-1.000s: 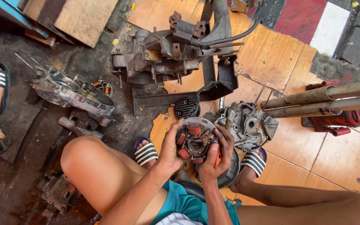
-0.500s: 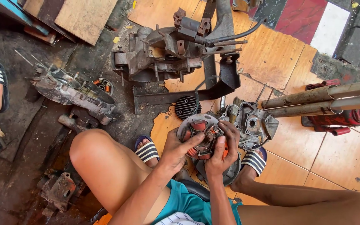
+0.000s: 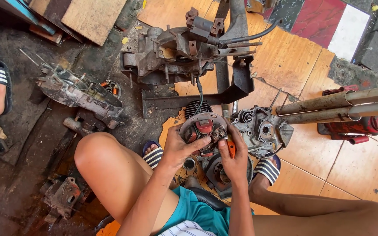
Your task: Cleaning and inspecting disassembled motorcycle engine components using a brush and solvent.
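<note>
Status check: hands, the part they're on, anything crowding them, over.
Left hand grips round stator plate. Right hand holds orange-handled tool against it. Grey engine cover close beside.

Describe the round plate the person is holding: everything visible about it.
The round plate is a grey metal disc, grimy, carrying red-orange coil blocks and thin wires on its face. It is held tilted, face toward the camera, above dark engine parts on the tiled floor. The left hand grips its lower left rim, thumb across the face. The right hand touches its right side and holds an orange-handled tool there. A grey engine casing lies just right of it.
</note>
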